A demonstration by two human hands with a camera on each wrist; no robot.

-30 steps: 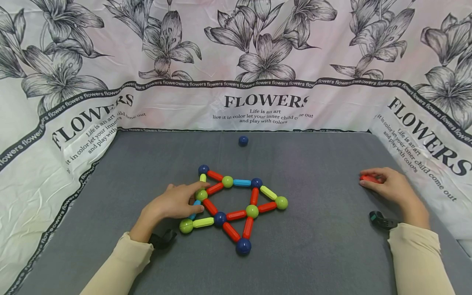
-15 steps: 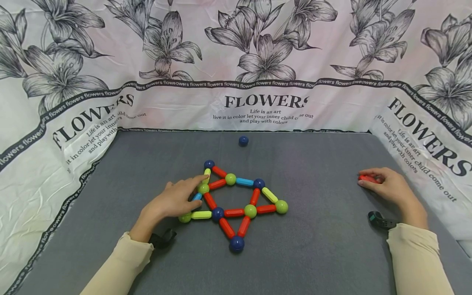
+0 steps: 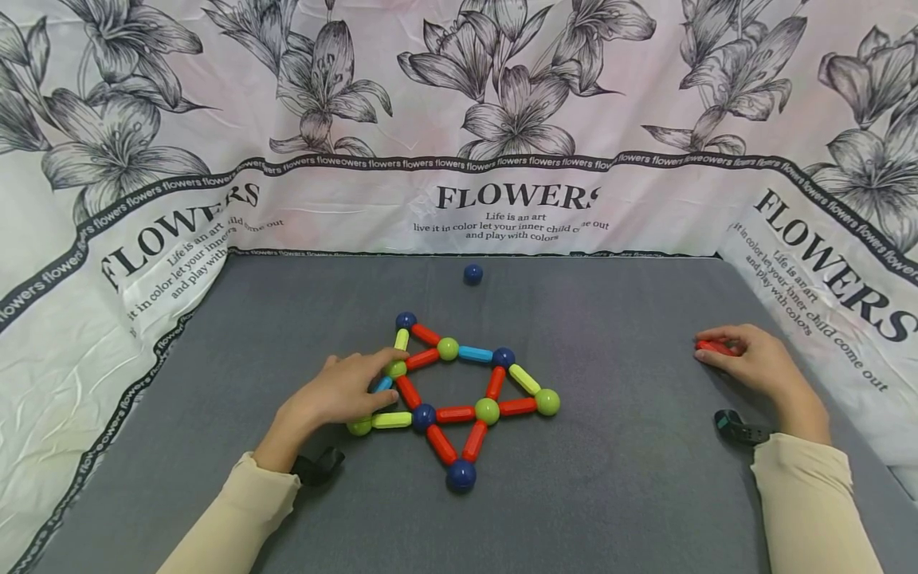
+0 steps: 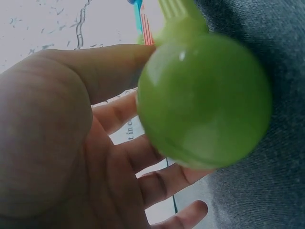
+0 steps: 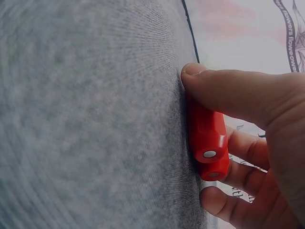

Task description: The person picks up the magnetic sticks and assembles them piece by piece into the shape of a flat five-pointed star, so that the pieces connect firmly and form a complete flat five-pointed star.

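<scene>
A flat frame of magnetic rods and balls (image 3: pixel 456 414) lies on the grey table, joining red, blue and yellow-green rods with navy and green balls. My left hand (image 3: pixel 333 391) grips its left side, thumb and index finger around a green ball (image 3: pixel 395 368) and a blue rod (image 3: pixel 384 384). In the left wrist view, the corner green ball (image 4: pixel 205 102) looms large and hides some fingertips. Far to the right, my right hand (image 3: pixel 753 363) holds red magnetic rods (image 3: pixel 715 347) low at the table; two rod ends with silver magnets show in the right wrist view.
A single navy ball (image 3: pixel 472 274) sits near the table's back edge. Behind and along both sides hangs a white cloth (image 3: pixel 344 207) printed with flowers and lettering. Grey table surface (image 3: pixel 617 446) lies between the frame and my right hand.
The frame has turned slightly under my left hand: its top ball shifted right and away, its front ball a little left. My right hand, still holding the red rods, drifted very slightly left.
</scene>
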